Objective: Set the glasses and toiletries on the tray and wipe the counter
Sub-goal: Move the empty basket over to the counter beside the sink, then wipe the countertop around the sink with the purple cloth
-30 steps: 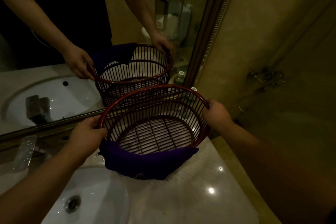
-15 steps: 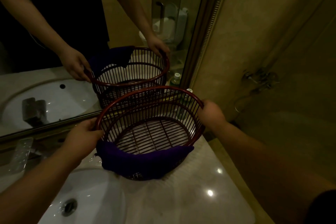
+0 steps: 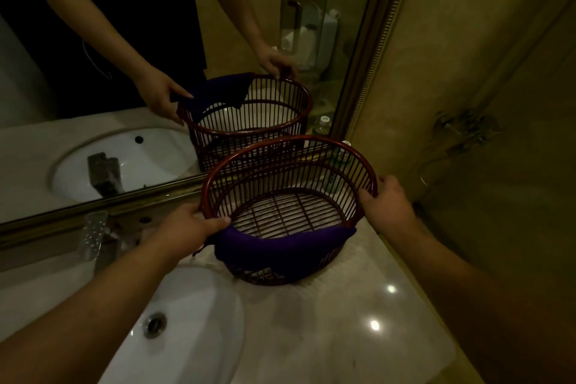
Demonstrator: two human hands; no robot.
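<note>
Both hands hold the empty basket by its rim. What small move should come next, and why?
Probably set the basket firmly on the counter and let go. The left hand and right hand both grip its rim, it holds nothing, and the purple cloth hangs over its near edge; a freed hand could take it for wiping.

One of nearly everything, two hands

One red slatted basket (image 3: 363,167), one purple cloth (image 3: 280,243), one white-capped bottle (image 3: 345,145); two hands, a left hand (image 3: 190,224) and a right hand (image 3: 386,206); one white sink basin (image 3: 199,305) with one drain (image 3: 155,323); one faucet (image 3: 96,240); one gilt-framed mirror (image 3: 371,56); one marble counter (image 3: 311,337); one shower valve (image 3: 464,131). The mirror's copies of basket, cloth, bottle and hands are not counted.
</note>
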